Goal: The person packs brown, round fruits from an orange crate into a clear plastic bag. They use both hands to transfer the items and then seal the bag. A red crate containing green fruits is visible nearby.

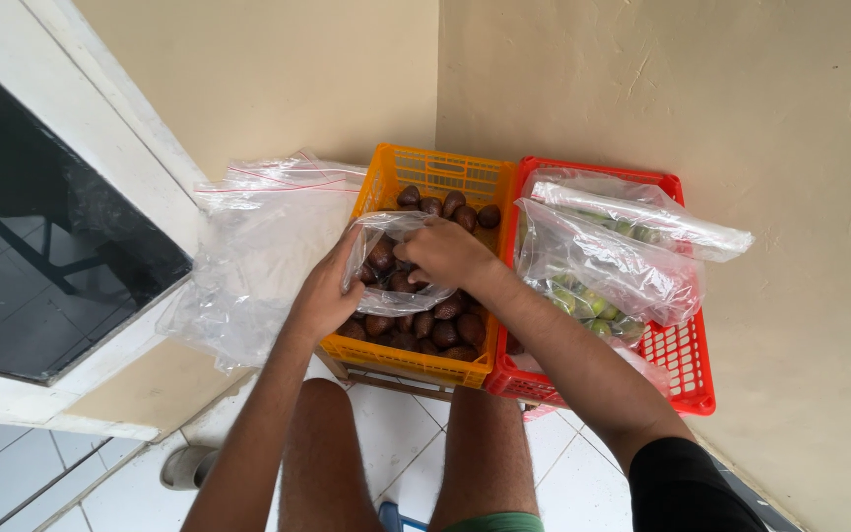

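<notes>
Both hands over orange crate (386, 187) of brown fruit (445, 330): left hand (324, 296) grips clear bag (386, 232), right hand (445, 253) inside it. Red crate (687, 365) beside.

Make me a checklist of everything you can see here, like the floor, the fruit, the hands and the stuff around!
Surface: white tiled floor; crates rest on a low stand.
Job's things: orange crate of brown scaly fruit; small clear bag held open over it, fruit inside.
Clutter: pile of empty clear bags left of the crate; red crate with bagged green fruit.
Grippers: left hand grips the bag's edge; right hand at its mouth.
Cables: nothing seen.
Surroundings: beige wall corner, dark window, sandal.
</notes>
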